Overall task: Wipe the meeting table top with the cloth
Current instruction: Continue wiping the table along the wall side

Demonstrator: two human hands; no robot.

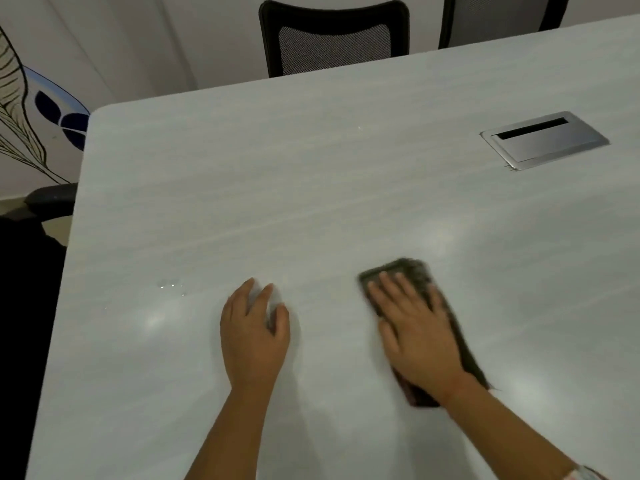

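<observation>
A pale grey meeting table top (311, 188) fills most of the view. A dark folded cloth (412, 271) lies flat on it at the lower right, blurred by motion. My right hand (415, 330) presses down on the cloth with straight, spread fingers; the cloth shows beyond the fingertips and along the hand's right side. My left hand (254, 327) rests on the bare table to the left of the cloth, fingers loosely bent, holding nothing. A few water droplets (171, 285) sit on the surface left of my left hand.
A metal cable hatch (545, 140) is set into the table at the far right. Two black mesh chairs (332, 39) stand behind the far edge. Another chair's armrest (52, 195) shows at the table's left edge.
</observation>
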